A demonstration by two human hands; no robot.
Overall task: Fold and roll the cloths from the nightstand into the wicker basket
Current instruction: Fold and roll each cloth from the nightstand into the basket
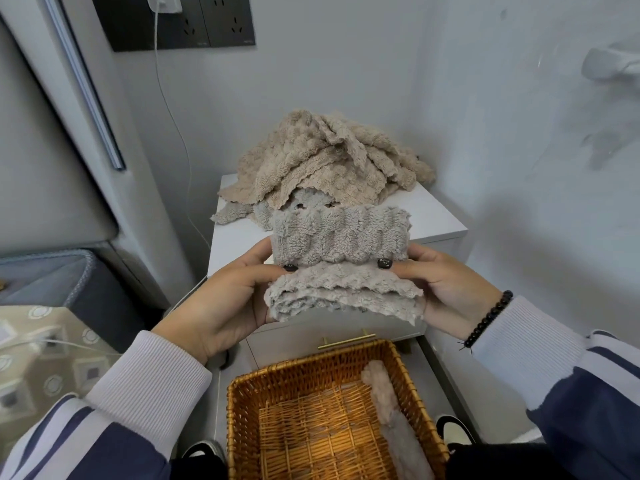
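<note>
Below, a basket (332,424) holds one roll (394,424); above it both hands (221,303), (446,289) pinch a grey cloth (341,265), fingers (273,271) clamped on its fold. Rolling looks half-done; next, wind it tight and lower it, with the pile (325,161) waiting on the nightstand (436,216).

Occlusions and cut-offs, head view

Fingers of left hand (228,299) and right hand (446,289) sit behind the grey cloth (341,268); only thumbs show. Cloth pile (329,161) covers the nightstand (436,216) top's back edge; cloth count in it unclear. Near end of wicker basket (242,410) and the rolled cloth (394,424) along its right wall run off the bottom edge. Object at right edge (613,62) blurred, unidentifiable.
</note>
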